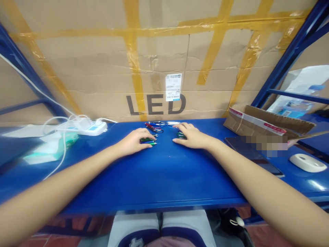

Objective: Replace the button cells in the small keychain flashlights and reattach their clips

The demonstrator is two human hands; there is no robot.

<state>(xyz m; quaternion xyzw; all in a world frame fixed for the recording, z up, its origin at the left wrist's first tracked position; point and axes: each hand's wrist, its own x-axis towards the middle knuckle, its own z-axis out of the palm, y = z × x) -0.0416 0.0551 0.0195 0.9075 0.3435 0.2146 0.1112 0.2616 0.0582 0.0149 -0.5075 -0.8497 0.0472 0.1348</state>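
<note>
On the blue table (164, 171), my left hand (135, 141) curls around a few slim, shiny green and blue pieces (151, 142), with thumb and fingers at either side. A small metal ring shows by its fingertips. Opposite it, my right hand (191, 136) bends its fingers over a small bunch of dark green, glossy pieces (181, 135), partly hidden under the palm. Beyond the hands lie a red slim piece (153, 128) with a loop and a row of blue and silver pieces (164, 123). Their exact kind is too small to make out.
A large taped cardboard box (102, 75) marked LED stands behind the table. On the left are a white power strip (95, 128) with cables and a green-white packet (51, 149). An open carton (257, 125), dark tablet-like slab (264, 166) and white oval object (307, 162) are right.
</note>
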